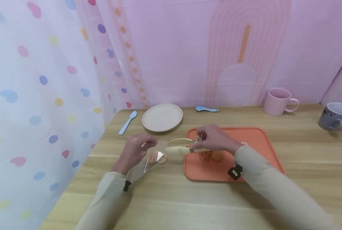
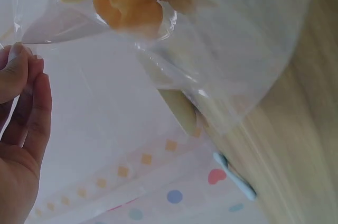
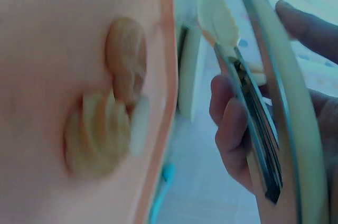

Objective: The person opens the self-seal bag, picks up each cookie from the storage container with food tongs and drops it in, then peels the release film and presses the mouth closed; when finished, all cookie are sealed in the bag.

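Note:
My left hand (image 1: pixel 133 151) pinches the edge of a clear plastic bag (image 1: pixel 146 166). In the left wrist view, orange-brown pastry (image 2: pixel 129 2) shows in or through the bag (image 2: pixel 248 39); which, I cannot tell. Cream-coloured tongs (image 1: pixel 180 150) are held in my right hand (image 1: pixel 215 139) over the orange tray's left part, their tips pointing left at the bag. The right wrist view shows the tongs (image 3: pixel 296 113) spread, with fingers (image 3: pixel 232 123) curled on one arm. Below them on the tray (image 1: pixel 254 150) lie a swirled pastry (image 3: pixel 97 137) and a browner one (image 3: pixel 125 55).
A cream plate (image 1: pixel 162 117) stands behind the bag, with a light blue spoon (image 1: pixel 127 123) to its left and another blue spoon (image 1: pixel 206 109) to its right. At the back right are a pink mug (image 1: pixel 277 103) and a grey-blue mug (image 1: pixel 333 116). Curtains hang behind and at left.

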### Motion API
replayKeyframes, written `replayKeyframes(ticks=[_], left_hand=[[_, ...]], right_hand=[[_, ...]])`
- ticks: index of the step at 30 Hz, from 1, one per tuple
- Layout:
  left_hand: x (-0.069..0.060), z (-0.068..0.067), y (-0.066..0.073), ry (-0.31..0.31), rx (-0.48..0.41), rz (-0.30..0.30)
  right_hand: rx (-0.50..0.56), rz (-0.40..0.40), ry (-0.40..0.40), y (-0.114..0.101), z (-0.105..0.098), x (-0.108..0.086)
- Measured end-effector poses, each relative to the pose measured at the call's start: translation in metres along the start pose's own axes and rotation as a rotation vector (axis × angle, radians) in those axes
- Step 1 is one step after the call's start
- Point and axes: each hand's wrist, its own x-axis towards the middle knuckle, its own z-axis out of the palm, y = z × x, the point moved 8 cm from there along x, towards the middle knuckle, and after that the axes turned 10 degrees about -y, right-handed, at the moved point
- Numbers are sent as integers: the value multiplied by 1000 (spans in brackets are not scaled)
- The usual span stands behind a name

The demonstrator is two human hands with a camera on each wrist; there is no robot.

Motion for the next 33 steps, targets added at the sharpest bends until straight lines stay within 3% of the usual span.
replayKeyframes(ticks=[5, 9, 19, 25, 30, 33], left_hand=[[-2, -2, -1, -8, -13, -20], [0, -1, -5, -49, -77, -85], [1, 2, -19, -180, -214, -254], [12, 1, -20, -241, -260, -210], [18, -4, -20, -257, -249, -175], [16, -1, -22, -270, -243, -190]], right_hand=[[-86, -48, 63, 2, -16, -17], [-136, -79, 87, 7, -36, -37], [-344, -1, 159, 50, -79, -78], [-323, 3, 119, 67, -80, -81], [-329, -10, 93, 64, -77, -77], [-338, -29, 77, 60, -75, -71]])
